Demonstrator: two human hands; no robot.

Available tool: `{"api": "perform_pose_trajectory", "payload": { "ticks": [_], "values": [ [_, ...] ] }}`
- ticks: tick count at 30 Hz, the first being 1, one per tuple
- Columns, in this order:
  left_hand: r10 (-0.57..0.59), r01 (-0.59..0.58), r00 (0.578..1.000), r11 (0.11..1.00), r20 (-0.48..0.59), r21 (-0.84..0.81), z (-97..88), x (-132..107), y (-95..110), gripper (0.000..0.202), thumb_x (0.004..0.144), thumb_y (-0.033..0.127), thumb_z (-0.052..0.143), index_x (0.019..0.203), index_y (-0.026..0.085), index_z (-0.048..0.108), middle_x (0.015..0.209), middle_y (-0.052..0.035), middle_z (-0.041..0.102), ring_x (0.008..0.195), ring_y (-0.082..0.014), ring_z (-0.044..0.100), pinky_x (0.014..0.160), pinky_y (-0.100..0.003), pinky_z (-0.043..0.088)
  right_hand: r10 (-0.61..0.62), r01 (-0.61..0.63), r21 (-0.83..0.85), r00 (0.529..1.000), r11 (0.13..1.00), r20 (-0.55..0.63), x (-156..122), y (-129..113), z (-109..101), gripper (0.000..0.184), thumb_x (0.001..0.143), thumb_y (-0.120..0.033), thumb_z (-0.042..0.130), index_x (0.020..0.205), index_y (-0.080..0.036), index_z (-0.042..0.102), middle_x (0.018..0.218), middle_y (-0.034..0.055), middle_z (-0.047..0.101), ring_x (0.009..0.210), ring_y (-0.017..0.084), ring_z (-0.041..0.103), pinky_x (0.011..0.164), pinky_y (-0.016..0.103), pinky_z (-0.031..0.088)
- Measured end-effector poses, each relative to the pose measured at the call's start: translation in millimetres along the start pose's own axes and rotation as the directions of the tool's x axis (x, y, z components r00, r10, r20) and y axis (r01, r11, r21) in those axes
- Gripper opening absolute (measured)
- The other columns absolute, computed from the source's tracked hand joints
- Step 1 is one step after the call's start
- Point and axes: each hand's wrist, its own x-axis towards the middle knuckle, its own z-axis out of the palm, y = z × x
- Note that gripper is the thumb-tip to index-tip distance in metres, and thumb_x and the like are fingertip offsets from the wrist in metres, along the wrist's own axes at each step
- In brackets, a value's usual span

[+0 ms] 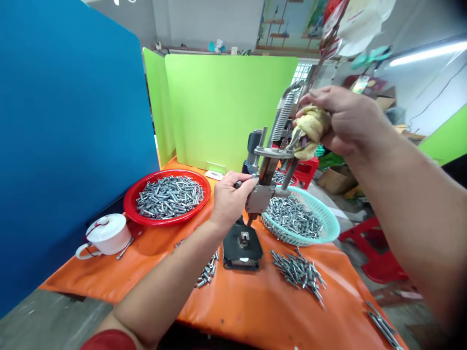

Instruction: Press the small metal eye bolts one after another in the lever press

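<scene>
A small hand press with a black base stands in the middle of the orange table. My right hand is closed round its lever handle, which is wrapped in a yellow cloth, raised beside the coil spring. My left hand is pinched at the press's metal head, the fingertips holding a small metal piece I can barely make out.
A red bowl full of small metal parts sits at the left, a teal basket of similar parts at the right. Loose parts lie in front. A white lidded cup stands near the left edge. Blue and green screens surround the table.
</scene>
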Motion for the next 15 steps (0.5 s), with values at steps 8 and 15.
{"api": "perform_pose_trajectory", "payload": {
  "ticks": [8,15],
  "values": [
    [-0.021,0.023,0.999,0.998,0.029,-0.059,3.1,7,-8,0.008,0.078,0.025,0.065,0.076,0.02,0.069,0.076,-0.0015,0.064,0.078,-0.0132,0.057,0.077,-0.03,0.047,-0.113,0.125,0.131,0.989,0.983,-0.099,-42,-12,2,0.024,0.082,-0.031,0.049,0.064,-0.017,0.044,0.049,-0.0027,0.047,0.045,0.009,0.048,0.048,0.027,0.04],
    [-0.003,0.005,1.0,0.998,0.025,-0.068,2.8,8,-6,0.006,0.076,0.024,0.066,0.075,0.019,0.069,0.075,-0.0007,0.064,0.076,-0.0129,0.057,0.075,-0.031,0.047,-0.34,0.358,0.087,0.924,0.93,-0.172,-106,-22,4,0.025,0.077,-0.029,0.051,0.055,-0.017,0.05,0.051,0.0002,0.047,0.048,0.012,0.051,0.051,0.032,0.041]
  ]
}}
